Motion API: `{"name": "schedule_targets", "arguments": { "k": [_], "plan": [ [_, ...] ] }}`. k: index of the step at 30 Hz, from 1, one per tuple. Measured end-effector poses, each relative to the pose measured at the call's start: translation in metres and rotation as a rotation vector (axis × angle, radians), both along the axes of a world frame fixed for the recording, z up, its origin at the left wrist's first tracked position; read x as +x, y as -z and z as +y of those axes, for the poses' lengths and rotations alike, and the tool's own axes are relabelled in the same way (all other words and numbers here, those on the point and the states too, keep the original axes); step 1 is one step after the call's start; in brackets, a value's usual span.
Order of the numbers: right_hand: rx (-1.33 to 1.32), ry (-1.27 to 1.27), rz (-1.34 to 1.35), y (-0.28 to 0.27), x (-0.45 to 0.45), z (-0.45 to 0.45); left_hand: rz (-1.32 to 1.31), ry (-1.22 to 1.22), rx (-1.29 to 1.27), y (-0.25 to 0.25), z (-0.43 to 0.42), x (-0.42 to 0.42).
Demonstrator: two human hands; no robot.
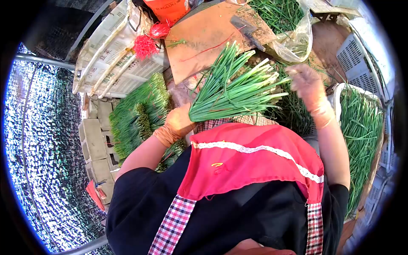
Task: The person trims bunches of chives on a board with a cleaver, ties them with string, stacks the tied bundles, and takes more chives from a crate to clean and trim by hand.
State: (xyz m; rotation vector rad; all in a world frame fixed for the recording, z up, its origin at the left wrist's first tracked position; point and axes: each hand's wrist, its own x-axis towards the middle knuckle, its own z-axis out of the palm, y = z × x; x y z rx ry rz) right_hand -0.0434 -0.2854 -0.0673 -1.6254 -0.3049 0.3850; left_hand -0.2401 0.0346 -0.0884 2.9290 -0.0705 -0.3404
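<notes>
My left hand (178, 122), in an orange rubber glove, is closed round the leafy end of a bunch of garlic chives (233, 91). The bunch fans out to the right in front of my apron, its pale cut ends pointing toward my other hand. Just beyond those ends is my right hand (308, 87), gloved the same way and slightly blurred. Its fingers are curled in, and whatever they may pinch is too small to make out. Loose green leaves (293, 106) lie below, between the bunch and my right forearm.
Stacked bundles of chives (138, 114) stand at left beside concrete blocks (100, 140) and a white crate (110, 59). Ahead, a brown board (204, 29) carries a cleaver (244, 27). Red ties (145, 46) hang by the crate. More chives (359, 127) fill a container at right.
</notes>
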Motion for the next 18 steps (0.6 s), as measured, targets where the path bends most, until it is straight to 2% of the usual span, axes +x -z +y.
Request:
{"name": "schedule_targets", "arguments": {
  "k": [2, 3, 4, 5, 6, 7, 8, 10, 11, 12, 14, 15, 17, 18],
  "plan": [
    [0.136, 0.096, 0.079, 0.026, 0.047, -0.053, 0.036, -0.033, -0.032, -0.003, -0.002, 0.001],
    [-0.236, 0.260, -0.040, 0.048, 0.084, -0.099, 0.048, -0.062, -0.043, 0.000, -0.001, 0.000],
    [-0.580, 0.286, -0.087, 0.035, 0.084, -0.104, 0.060, -0.092, -0.055, 0.002, 0.000, -0.001],
    [-0.925, 0.288, -0.113, 0.021, 0.084, -0.108, 0.060, -0.092, -0.056, 0.000, -0.002, -0.003],
    [-1.236, 0.154, -0.066, -0.017, 0.067, -0.096, 0.085, -0.159, -0.072, -0.003, -0.004, -0.001],
    [-1.189, 0.165, -0.486, 0.011, 0.066, -0.098, 0.112, -0.227, -0.089, -0.006, -0.007, 0.000],
    [-1.020, 0.219, -0.767, 0.019, 0.051, -0.070, 0.112, -0.226, -0.092, -0.007, -0.009, 0.000],
    [-0.487, -0.089, -0.579, -0.019, 0.004, -0.012, 0.152, -0.285, -0.101, -0.010, -0.012, 0.002],
    [-0.251, -0.126, -0.367, -0.001, -0.001, 0.004, 0.151, -0.285, -0.101, -0.011, -0.014, 0.002],
    [-0.090, -0.128, -0.177, 0.014, 0.000, 0.017, 0.136, -0.281, -0.112, -0.014, -0.016, 0.001],
    [0.061, -0.126, 0.239, 0.007, -0.002, 0.027, 0.122, -0.283, -0.121, -0.022, -0.022, 0.003],
    [0.061, -0.130, 0.246, 0.010, -0.004, 0.027, 0.106, -0.253, -0.102, -0.029, -0.026, 0.003],
    [0.161, -0.036, 0.060, 0.019, -0.008, 0.023, 0.101, -0.221, -0.085, -0.027, -0.025, 0.000],
    [0.018, 0.031, -0.158, 0.023, 0.002, 0.018, 0.091, -0.194, -0.088, -0.018, -0.019, 0.000]
  ]
}}
